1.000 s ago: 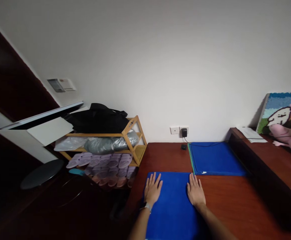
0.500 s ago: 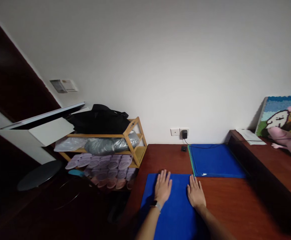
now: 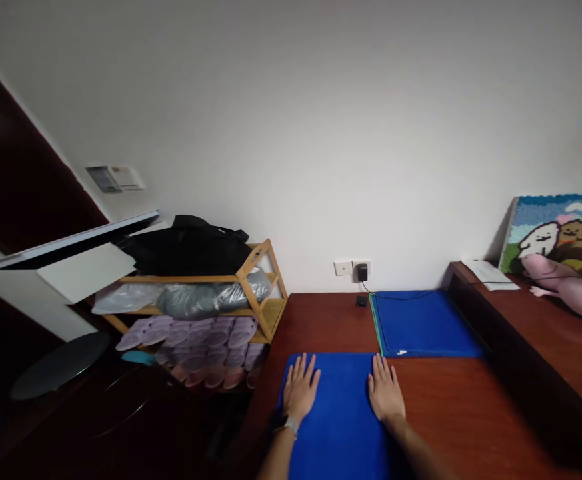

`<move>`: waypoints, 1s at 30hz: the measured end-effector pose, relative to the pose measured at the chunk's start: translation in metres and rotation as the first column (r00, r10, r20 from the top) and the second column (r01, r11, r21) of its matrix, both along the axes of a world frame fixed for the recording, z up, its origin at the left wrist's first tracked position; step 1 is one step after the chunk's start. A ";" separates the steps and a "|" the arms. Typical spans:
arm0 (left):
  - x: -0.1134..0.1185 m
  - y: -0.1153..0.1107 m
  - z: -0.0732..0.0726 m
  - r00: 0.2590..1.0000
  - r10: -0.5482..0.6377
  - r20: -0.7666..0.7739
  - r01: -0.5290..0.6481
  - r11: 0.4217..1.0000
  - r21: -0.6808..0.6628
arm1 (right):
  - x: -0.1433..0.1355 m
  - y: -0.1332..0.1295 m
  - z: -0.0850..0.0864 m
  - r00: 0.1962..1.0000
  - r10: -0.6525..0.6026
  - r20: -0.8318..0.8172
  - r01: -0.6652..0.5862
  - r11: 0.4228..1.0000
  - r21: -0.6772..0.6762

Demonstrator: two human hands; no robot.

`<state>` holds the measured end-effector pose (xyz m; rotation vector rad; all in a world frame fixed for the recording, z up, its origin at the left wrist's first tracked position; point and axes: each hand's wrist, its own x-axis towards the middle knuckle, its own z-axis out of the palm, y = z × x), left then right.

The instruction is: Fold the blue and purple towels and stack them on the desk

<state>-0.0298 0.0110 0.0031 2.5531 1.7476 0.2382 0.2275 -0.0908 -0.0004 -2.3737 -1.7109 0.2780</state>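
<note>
In the head view, a blue cloth (image 3: 343, 420) lies flat on the brown table (image 3: 451, 407), directly before the person. The left hand (image 3: 301, 393) and right hand (image 3: 387, 395) rest palm-down along its two sides, fingers stretched out, gripping nothing. The step looks like smoothing; further strokes would call for even, flat pressure (a green-edged blue piece (image 3: 423, 323) lies just beyond the right fingertips).

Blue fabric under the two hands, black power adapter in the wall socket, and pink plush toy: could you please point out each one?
Blue fabric (image 3: 341, 417): head view, bare middle part.
Black power adapter (image 3: 363, 272): head view, front of its body.
Pink plush toy (image 3: 573, 292): head view, side of its body.
</note>
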 end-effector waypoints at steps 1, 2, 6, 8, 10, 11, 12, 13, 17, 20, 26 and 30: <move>-0.015 0.005 0.000 1.000 0.027 -0.016 -0.026 1.000 0.008 | 0.000 0.000 0.000 1.000 0.000 0.000 0.000 1.000 0.001; -0.026 0.009 0.000 0.999 0.038 -0.028 -0.038 0.999 0.012 | 0.000 0.000 0.000 1.000 0.000 -0.002 0.000 1.000 0.002; -0.033 0.012 0.006 0.997 0.037 -0.068 -0.036 0.999 0.016 | -0.001 -0.001 0.000 1.000 -0.005 -0.014 0.005 1.000 0.001; -0.012 0.004 0.010 0.998 0.026 -0.049 -0.024 0.998 0.052 | -0.002 -0.001 0.001 1.000 -0.010 -0.022 0.010 1.000 0.002; 0.023 -0.012 0.012 0.999 -0.053 0.006 0.052 0.995 0.088 | -0.002 -0.001 0.003 1.000 -0.008 -0.022 0.008 1.000 -0.001; 0.044 -0.021 0.012 0.993 -0.116 0.038 0.112 0.989 0.092 | -0.002 -0.001 0.003 1.000 -0.006 -0.017 0.006 1.000 -0.007; 0.066 -0.031 0.011 0.980 -0.190 0.065 0.185 0.980 0.080 | -0.001 -0.001 0.004 1.000 -0.001 -0.010 0.001 1.000 -0.014; 0.086 -0.041 0.009 0.965 -0.245 0.091 0.240 0.969 0.063 | -0.001 -0.002 0.003 1.000 0.007 -0.002 -0.007 1.000 -0.019; 0.132 -0.066 0.000 0.937 -0.316 0.149 0.322 0.946 -0.021 | 0.001 -0.002 0.000 0.999 0.035 0.004 -0.035 0.999 -0.010; 0.111 -0.062 0.001 0.943 -0.307 0.127 0.314 0.949 -0.038 | 0.001 -0.001 -0.001 1.000 0.019 -0.003 -0.019 1.000 -0.001; -0.001 -0.027 0.008 1.000 -0.013 -0.014 0.012 0.999 -0.030 | -0.001 -0.001 0.001 1.000 -0.002 -0.003 0.002 1.000 -0.001; -0.041 -0.016 0.006 0.998 0.056 -0.036 -0.055 0.998 0.012 | 0.000 -0.002 -0.006 1.000 -0.001 0.012 0.000 1.000 0.011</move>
